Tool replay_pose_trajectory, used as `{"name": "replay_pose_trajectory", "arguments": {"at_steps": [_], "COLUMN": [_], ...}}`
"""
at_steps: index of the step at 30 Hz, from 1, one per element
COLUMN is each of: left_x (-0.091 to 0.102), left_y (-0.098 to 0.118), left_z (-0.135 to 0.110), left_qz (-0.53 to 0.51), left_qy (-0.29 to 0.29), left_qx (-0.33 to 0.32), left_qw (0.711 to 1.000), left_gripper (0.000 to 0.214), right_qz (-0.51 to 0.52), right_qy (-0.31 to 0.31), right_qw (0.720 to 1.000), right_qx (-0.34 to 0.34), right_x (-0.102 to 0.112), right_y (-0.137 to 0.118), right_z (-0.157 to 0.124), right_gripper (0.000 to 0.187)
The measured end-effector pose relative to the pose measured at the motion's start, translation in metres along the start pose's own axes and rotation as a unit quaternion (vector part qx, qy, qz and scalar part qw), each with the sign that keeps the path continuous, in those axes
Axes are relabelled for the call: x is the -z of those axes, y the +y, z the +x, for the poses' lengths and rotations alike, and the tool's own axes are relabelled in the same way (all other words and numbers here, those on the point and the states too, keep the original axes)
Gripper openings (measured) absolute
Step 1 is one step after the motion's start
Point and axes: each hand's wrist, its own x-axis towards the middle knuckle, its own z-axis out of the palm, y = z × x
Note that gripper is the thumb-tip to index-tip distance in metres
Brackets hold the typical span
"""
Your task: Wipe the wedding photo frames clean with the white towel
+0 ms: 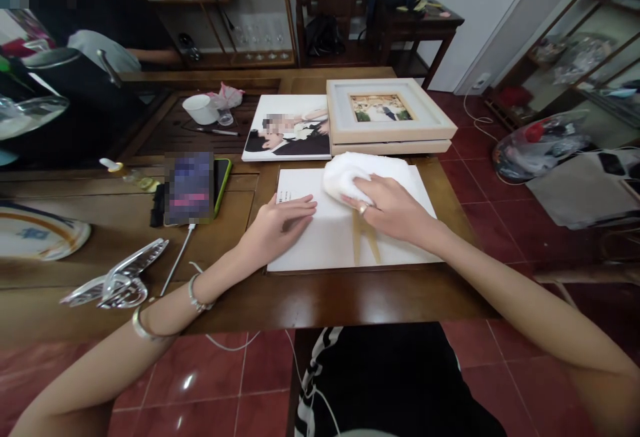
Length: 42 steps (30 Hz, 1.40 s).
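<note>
A white board or album cover [320, 244] with small dark print at its upper left lies flat before me on the wooden table. My right hand [387, 207] grips a bunched white cloth [343, 174] pressed onto its surface. Two tan strips [367, 240] show below that hand, meeting in a V shape; I cannot tell whether they are printed or loose. My left hand [285, 224] rests on the left side of the board with its fingers stretched out.
Behind the board lie a photo print [293, 140] and stacked framed pictures [390, 130]. To the left are a phone [193, 187] with a cable, a dropper bottle [130, 174], a silver ornament [120, 280] and a white cup [200, 110]. A person [115, 17] sits across the table.
</note>
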Motion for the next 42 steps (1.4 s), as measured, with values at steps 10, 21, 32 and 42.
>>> {"name": "replay_pose_trajectory", "arguments": {"at_steps": [10, 21, 32, 42], "left_x": [0.001, 0.001, 0.001, 0.0], "left_y": [-0.004, -0.001, -0.007, -0.009], "left_z": [0.001, 0.001, 0.001, 0.001], "left_qz": [0.028, 0.008, 0.029, 0.045], "left_qy": [0.013, -0.009, 0.016, 0.007], "left_qx": [-0.031, 0.003, -0.005, -0.025], "left_qw": [0.999, 1.0, 0.999, 0.999], "left_gripper": [0.022, 0.019, 0.03, 0.031], "right_qz": [0.052, -0.098, -0.095, -0.05], "right_qy": [-0.063, -0.03, 0.023, 0.034], "right_qw": [0.993, 0.995, 0.995, 0.998], "right_qx": [0.09, 0.015, -0.026, -0.001], "right_x": [-0.017, 0.007, 0.024, 0.014], "right_y": [-0.035, 0.026, 0.091, 0.085], "right_z": [0.067, 0.009, -0.042, -0.102], "right_gripper": [0.025, 0.018, 0.029, 0.018]}}
